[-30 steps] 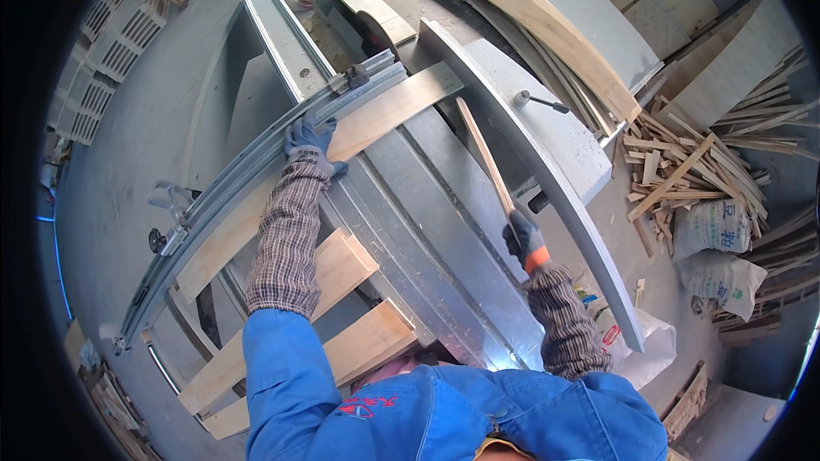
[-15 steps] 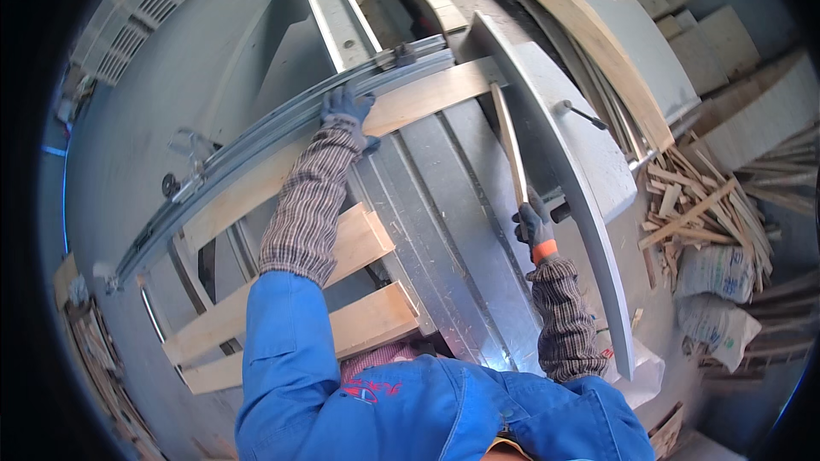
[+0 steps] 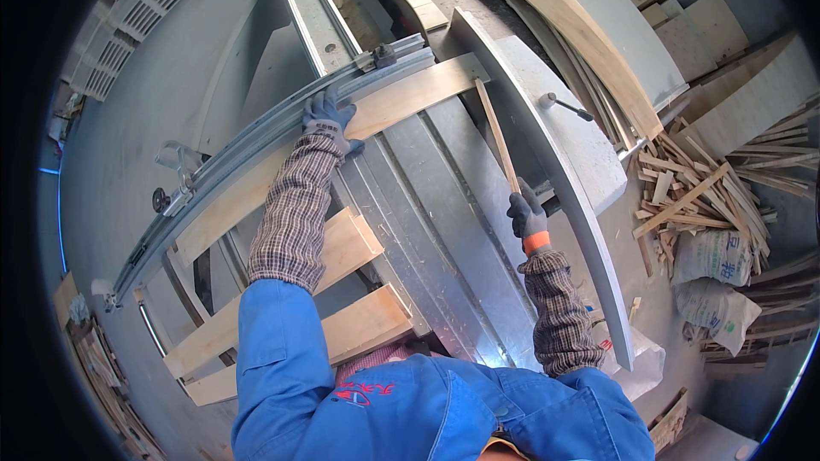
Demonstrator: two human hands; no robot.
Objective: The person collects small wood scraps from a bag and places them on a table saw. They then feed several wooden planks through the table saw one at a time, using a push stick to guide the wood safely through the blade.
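Observation:
A long pale wooden board (image 3: 418,96) lies across the metal saw table (image 3: 427,179), along an aluminium fence (image 3: 401,62). My left hand (image 3: 328,122), in a grey-blue glove, grips this board, fingers at its far edge beside the fence and thumb at the near edge. Gloved too, with an orange cuff, my right hand (image 3: 528,213) is closed round the near end of a thin wooden stick (image 3: 497,135). The stick's far tip meets the board's right end, close to the upright metal rip fence (image 3: 538,137).
Two more boards (image 3: 346,245) (image 3: 367,324) rest at the table's left, near my body. A black-handled lever (image 3: 568,106) sits right of the rip fence. Beyond are a scrap-wood pile (image 3: 692,196), white sacks (image 3: 713,312) and a long curved plank (image 3: 581,26). Pallets (image 3: 141,8) stand far left.
The whole view has shifted slightly. Both hands keep their holds, and the stick's tip stays at the board's right end.

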